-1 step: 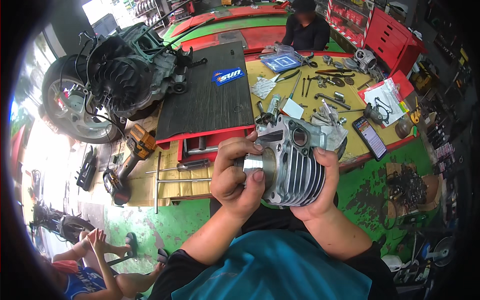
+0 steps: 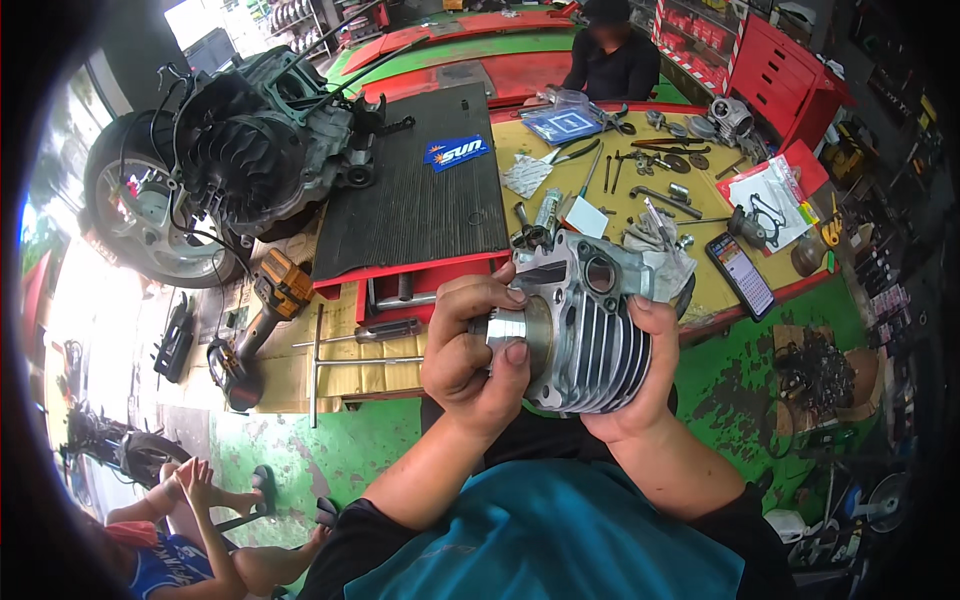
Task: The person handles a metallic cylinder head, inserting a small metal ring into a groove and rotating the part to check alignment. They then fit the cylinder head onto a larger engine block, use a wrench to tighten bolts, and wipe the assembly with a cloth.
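Glossy metal cylinder [image 2: 598, 345] (finned), matt ribbed mat [image 2: 410, 190]

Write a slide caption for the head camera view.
Left hand at its round end, right hand on its finned side, an engine cylinder is held near a yellow workbench.

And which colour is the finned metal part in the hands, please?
The finned metal part is silver-grey; the head view shows it best.

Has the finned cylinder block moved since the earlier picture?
No, not visibly: the finned cylinder block shows no shift in any direction against the ribbed black mat beyond it.
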Tool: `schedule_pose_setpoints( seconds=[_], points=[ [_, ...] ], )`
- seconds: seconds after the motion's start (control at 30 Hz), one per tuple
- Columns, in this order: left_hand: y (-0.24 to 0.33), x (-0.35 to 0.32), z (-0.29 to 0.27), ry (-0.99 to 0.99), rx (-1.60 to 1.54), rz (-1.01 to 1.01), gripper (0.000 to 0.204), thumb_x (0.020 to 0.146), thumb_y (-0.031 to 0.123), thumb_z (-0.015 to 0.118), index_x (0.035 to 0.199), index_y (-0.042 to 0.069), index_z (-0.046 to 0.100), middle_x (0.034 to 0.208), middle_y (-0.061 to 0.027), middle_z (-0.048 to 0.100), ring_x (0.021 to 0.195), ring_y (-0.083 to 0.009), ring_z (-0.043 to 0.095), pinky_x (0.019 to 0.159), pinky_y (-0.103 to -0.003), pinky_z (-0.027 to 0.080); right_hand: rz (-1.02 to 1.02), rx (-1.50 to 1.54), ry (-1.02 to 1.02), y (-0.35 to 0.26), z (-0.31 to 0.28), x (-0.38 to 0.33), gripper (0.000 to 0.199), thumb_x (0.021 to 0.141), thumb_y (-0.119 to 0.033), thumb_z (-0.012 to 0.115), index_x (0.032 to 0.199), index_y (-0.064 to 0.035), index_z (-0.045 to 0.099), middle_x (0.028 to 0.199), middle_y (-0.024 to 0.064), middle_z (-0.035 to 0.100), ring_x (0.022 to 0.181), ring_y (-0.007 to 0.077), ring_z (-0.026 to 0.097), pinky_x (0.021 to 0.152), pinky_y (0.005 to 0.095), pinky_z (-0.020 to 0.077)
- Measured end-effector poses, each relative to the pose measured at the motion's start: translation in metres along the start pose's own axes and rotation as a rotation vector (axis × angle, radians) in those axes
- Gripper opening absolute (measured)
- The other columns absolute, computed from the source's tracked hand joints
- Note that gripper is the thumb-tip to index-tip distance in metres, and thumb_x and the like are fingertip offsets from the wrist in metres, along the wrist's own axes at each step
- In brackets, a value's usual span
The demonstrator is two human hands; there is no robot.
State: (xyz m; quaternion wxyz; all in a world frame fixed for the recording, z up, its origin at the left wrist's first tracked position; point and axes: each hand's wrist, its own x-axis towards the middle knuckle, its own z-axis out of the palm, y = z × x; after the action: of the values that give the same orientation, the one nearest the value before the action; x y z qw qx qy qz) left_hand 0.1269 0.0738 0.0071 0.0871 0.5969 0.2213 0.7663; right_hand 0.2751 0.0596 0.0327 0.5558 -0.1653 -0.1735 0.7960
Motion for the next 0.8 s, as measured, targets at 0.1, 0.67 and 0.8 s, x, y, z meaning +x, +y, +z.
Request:
schedule_pose_setpoints(
  seconds=[0.1,0.67,0.8],
  points=[
    [-0.0005,0.0007,0.0005,0.016,-0.014,0.021,0.033,0.091,0.014,0.071,0.072,0.004,0.046,0.102,-0.0219,0.065,0.098,-0.0335,0.061,0.098,-0.063,0.053,-0.012,0.005,-0.005,0.0021,0.0026,-0.0007,0.057,0.092,-0.047,0.052,0.131,-0.0049,0.060,0.122,0.0128,0.069,0.108,0.0266,0.068,0.097,0.0420,0.0529],
    [0.0004,0.0028,-0.0021,-0.003,-0.015,0.059,0.037,0.097,0.023,0.067,0.074,0.004,0.045,0.103,-0.0218,0.062,0.098,-0.0330,0.059,0.099,-0.062,0.054,0.007,0.072,0.004,0.0067,0.0021,-0.0007,0.060,0.091,-0.048,0.054,0.132,-0.0047,0.059,0.120,0.0140,0.070,0.106,0.0273,0.069,0.095,0.0433,0.0547],
    [-0.0020,0.0069,-0.0004,-0.006,-0.059,0.050,0.035,0.096,0.020,0.068,0.073,0.003,0.047,0.102,-0.0223,0.064,0.096,-0.0332,0.061,0.097,-0.060,0.055,0.008,0.040,-0.005,0.0056,0.0006,0.0007,0.059,0.092,-0.047,0.053,0.131,-0.0046,0.059,0.120,0.0136,0.070,0.105,0.0275,0.069,0.095,0.0428,0.0546]
  ],
)
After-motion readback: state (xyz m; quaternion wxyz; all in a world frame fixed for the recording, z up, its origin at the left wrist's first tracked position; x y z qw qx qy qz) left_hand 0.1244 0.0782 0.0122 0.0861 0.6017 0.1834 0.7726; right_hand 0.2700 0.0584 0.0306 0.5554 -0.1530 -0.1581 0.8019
